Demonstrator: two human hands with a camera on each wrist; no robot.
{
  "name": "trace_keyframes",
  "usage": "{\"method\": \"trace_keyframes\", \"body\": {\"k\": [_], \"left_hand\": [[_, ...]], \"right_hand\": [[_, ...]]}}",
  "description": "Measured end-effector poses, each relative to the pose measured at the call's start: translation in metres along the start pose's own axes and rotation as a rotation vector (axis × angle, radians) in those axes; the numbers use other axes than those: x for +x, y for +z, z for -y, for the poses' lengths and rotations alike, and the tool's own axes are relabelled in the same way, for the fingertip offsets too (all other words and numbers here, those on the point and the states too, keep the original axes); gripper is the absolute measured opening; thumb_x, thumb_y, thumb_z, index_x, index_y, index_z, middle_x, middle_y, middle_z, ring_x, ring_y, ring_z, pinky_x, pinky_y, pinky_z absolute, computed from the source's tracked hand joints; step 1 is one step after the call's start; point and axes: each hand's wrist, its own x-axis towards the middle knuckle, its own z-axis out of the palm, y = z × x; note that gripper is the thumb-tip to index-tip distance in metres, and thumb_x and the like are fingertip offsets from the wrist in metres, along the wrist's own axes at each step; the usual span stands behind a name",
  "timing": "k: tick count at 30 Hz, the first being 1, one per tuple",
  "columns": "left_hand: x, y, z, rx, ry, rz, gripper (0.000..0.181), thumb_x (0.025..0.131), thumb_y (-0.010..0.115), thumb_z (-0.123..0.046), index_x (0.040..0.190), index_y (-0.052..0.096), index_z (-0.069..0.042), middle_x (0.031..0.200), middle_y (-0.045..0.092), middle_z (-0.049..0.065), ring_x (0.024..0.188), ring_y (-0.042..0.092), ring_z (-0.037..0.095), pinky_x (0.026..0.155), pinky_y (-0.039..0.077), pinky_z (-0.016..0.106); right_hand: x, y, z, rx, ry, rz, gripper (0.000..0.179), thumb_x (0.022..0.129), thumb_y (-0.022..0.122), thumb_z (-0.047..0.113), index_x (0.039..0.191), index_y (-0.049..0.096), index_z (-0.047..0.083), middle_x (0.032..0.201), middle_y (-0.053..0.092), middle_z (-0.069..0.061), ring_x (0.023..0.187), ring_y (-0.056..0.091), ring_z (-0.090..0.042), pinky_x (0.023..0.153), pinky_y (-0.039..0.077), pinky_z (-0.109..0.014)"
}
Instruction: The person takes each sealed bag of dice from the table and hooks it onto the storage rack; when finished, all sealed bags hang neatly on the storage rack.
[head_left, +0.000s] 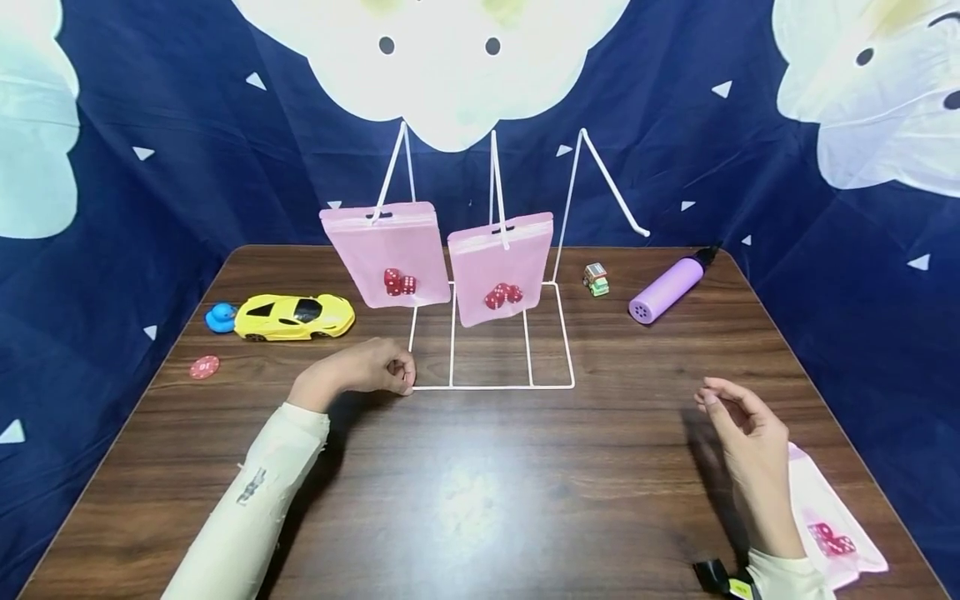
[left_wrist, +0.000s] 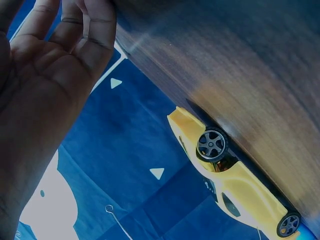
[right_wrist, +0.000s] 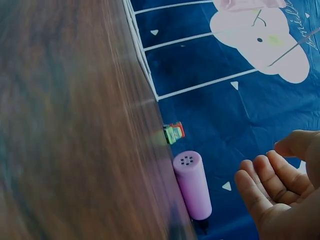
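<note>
My left hand [head_left: 378,367] grips the front left corner of a white wire display rack [head_left: 495,387], its fingers curled around the wire. Two pink zip bags hang from the rack's left and middle arms: one bag [head_left: 386,250] on the left, another bag [head_left: 498,258] in the middle, each with red dice inside. Nothing hangs on the right arm [head_left: 615,192]. My right hand [head_left: 753,442] hovers over the table's right side with loosely bent fingers and nothing between them. Partly hidden behind its wrist lies a third pink bag [head_left: 843,517] with red dice.
On the left are a yellow toy car [head_left: 292,318], a blue rubber duck [head_left: 222,317] and a red poker chip [head_left: 204,367]. A small toy truck [head_left: 596,279] and a purple hand pump [head_left: 667,287] stand right of the rack. A dark blue curtain [head_left: 187,125] hangs behind the table.
</note>
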Motion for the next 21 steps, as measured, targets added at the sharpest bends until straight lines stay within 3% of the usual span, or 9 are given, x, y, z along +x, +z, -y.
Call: {"method": "trace_keyframes", "body": {"k": [6, 14, 21], "left_hand": [[-0.001, 0.003, 0.001, -0.021, -0.003, 0.012, 0.013, 0.09, 0.08, 0.0, 0.084, 0.074, -0.01, 0.076, 0.06, -0.006, 0.073, 0.054, 0.011, 0.07, 0.046, 0.03], [0.0, 0.001, -0.001, -0.012, 0.003, 0.003, 0.013, 0.089, 0.079, 0.001, 0.084, 0.075, -0.01, 0.075, 0.061, -0.006, 0.073, 0.054, 0.011, 0.069, 0.046, 0.03], [0.0, -0.001, -0.001, -0.005, 0.008, -0.003, 0.013, 0.088, 0.079, 0.002, 0.084, 0.076, -0.01, 0.076, 0.062, -0.005, 0.073, 0.054, 0.011, 0.069, 0.046, 0.03]], "right_hand": [[-0.005, -0.011, -0.003, 0.022, 0.039, 0.0, 0.02, 0.101, 0.064, -0.014, 0.119, 0.072, -0.012, 0.093, 0.081, -0.002, 0.085, 0.078, -0.01, 0.082, 0.058, -0.017], [-0.002, -0.025, -0.001, 0.056, 0.032, -0.002, 0.021, 0.101, 0.064, -0.014, 0.118, 0.074, -0.01, 0.094, 0.081, -0.003, 0.085, 0.079, -0.01, 0.083, 0.058, -0.016], [-0.001, -0.038, 0.002, 0.026, 0.049, -0.013, 0.023, 0.102, 0.064, -0.011, 0.121, 0.075, -0.006, 0.092, 0.082, 0.0, 0.086, 0.078, -0.007, 0.085, 0.055, -0.013]]}}
